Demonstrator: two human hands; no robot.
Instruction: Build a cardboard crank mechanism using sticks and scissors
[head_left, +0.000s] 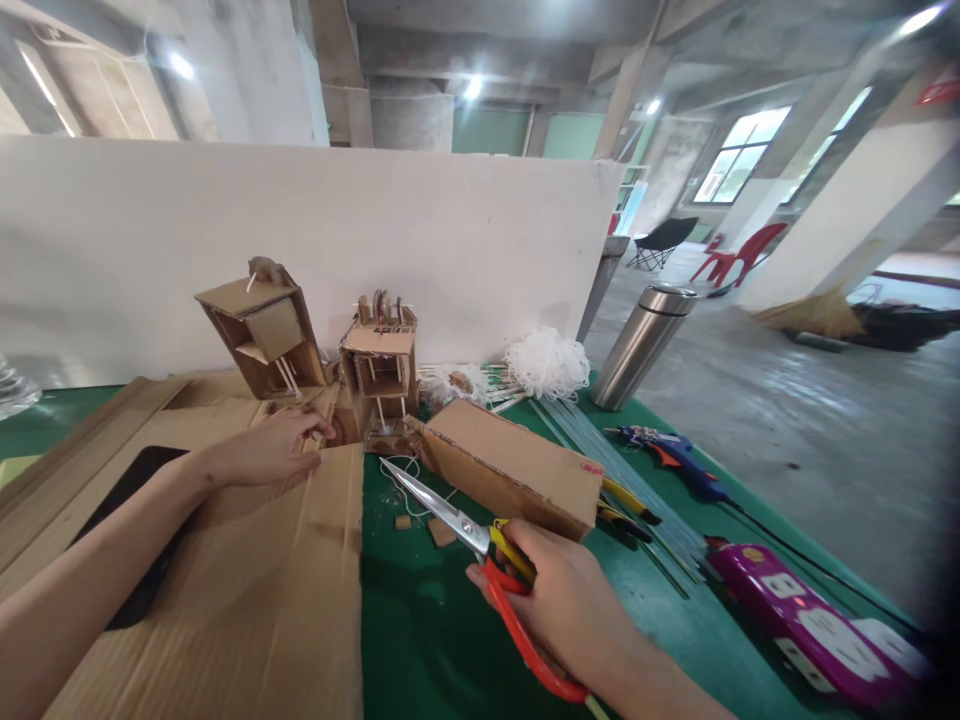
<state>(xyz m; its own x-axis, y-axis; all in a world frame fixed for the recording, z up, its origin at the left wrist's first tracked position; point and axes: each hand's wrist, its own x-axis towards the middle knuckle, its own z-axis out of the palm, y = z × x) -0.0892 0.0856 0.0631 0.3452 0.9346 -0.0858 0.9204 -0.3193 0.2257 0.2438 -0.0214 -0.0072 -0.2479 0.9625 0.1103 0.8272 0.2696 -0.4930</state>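
The scissors (469, 532) pair glossy metal with smooth plastic, the sheet (292, 600) is matt, ridged cardboard, the flask (643, 345) shiny metal.

Our 2 bare arms reach forward, hands well apart.
Our left arm (97, 572) slants up from the lower left, wrist (204, 473) nearly straight, the left hand (274, 448) back upward with its fingers loosely bent. Our right arm (664, 675) comes in from the bottom edge, angled up and leftward; the right hand (566, 585) shows its back, fingers curled in a firm grip, lower and nearer to us.
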